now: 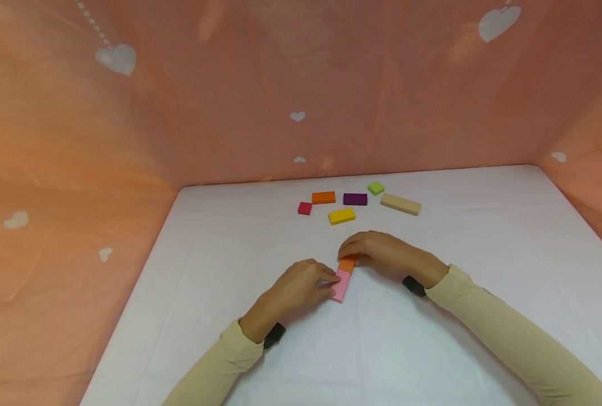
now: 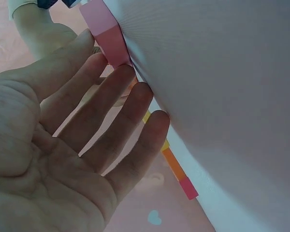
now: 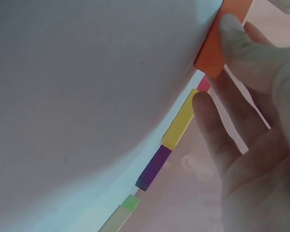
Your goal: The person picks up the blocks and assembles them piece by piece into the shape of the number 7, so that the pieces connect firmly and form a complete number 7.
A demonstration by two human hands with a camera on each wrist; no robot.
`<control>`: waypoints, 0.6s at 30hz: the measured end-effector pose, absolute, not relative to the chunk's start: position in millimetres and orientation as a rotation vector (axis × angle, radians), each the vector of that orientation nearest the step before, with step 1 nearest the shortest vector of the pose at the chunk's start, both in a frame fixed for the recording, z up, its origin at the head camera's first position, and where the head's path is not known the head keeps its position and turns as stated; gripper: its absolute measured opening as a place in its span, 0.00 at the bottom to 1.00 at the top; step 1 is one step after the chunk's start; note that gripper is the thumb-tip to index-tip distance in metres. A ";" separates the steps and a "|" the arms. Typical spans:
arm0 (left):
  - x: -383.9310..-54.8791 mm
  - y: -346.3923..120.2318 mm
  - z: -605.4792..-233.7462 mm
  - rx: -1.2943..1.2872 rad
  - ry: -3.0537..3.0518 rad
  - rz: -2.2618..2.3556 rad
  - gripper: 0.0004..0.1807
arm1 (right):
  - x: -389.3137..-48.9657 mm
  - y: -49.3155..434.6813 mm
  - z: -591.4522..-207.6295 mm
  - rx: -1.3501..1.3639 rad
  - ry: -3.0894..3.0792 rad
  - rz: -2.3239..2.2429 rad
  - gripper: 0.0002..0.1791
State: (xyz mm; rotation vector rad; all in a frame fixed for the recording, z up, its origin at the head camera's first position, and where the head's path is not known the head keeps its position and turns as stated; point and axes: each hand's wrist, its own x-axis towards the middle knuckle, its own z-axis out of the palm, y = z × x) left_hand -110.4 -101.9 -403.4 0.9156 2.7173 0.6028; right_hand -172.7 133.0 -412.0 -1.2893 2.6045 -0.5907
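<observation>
My left hand (image 1: 300, 286) lies at the left side of a pink block (image 1: 341, 286), thumb and index fingertips touching it. In the left wrist view its other fingers stretch out fairly straight beside the table surface. An orange block (image 1: 347, 264) sits end to end with the pink one, at its far end. My right hand (image 1: 384, 252) pinches this orange block; in the right wrist view the thumb presses on one side of the block (image 3: 222, 43), and part of the other fingers is hidden behind it.
Farther back on the white table (image 1: 230, 237) lie a red block (image 1: 305, 208), another orange block (image 1: 323, 198), a yellow block (image 1: 341, 216), a purple block (image 1: 355, 199), a green block (image 1: 376, 188) and a long beige block (image 1: 401, 204). A pink heart-patterned cloth (image 1: 382, 113) surrounds the table.
</observation>
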 end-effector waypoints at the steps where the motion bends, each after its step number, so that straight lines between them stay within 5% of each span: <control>1: -110.7 -101.5 -403.7 0.916 2.724 0.594 0.14 | -173.0 133.3 -411.9 -1.292 2.606 -0.589 0.18; 18: -108.8 -97.9 -403.6 0.889 2.743 0.541 0.23 | -177.2 135.2 -415.7 -1.314 2.597 -0.612 0.18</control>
